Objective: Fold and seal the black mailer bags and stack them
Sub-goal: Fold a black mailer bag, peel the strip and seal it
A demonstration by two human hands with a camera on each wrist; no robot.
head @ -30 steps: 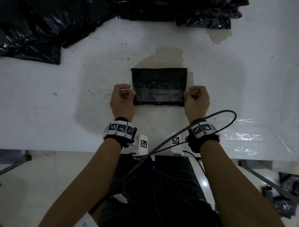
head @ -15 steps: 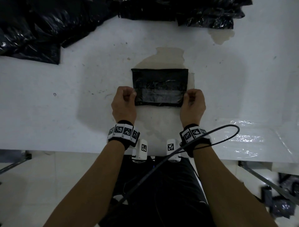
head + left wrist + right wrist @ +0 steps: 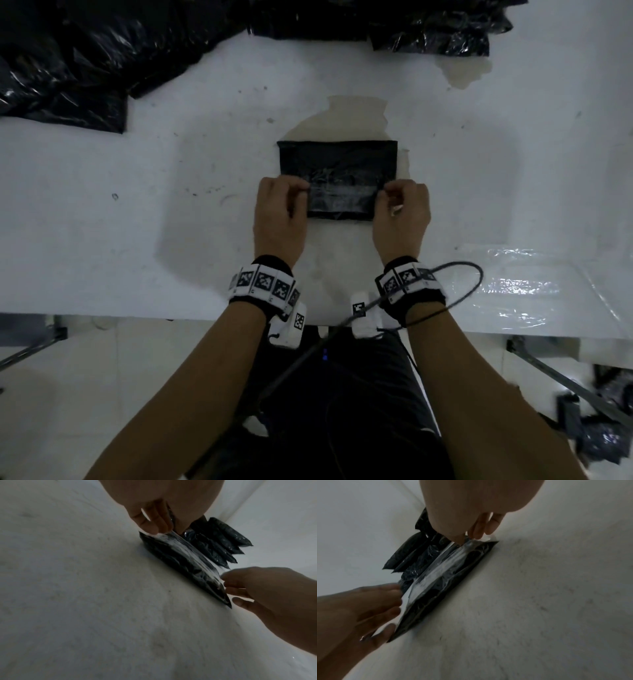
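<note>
Two hands work one folded black mailer bag at frame centre on the white table. Left hand at the bag's left edge, fingers curled, thumb and forefinger pinching the near flap corner; in the left wrist view the fingertips nip a pale glossy strip along the flap. Right hand at the bag's right edge, fingers curled, pinching the same flap at its other corner; the right wrist view shows its fingers on a whitish strip end. Flap lifted slightly off the bag body, lower half of the bag shiny. Bag lies flat, long side across the frame, between the two hands.

Heap of loose black bags in upper left of frame, another pile of black bags along the top edge right of centre. Both wrist views show dark bags behind the held one. Clear plastic sheet at right on the table. Marker wristbands on both wrists, black cable looping off the right one.
</note>
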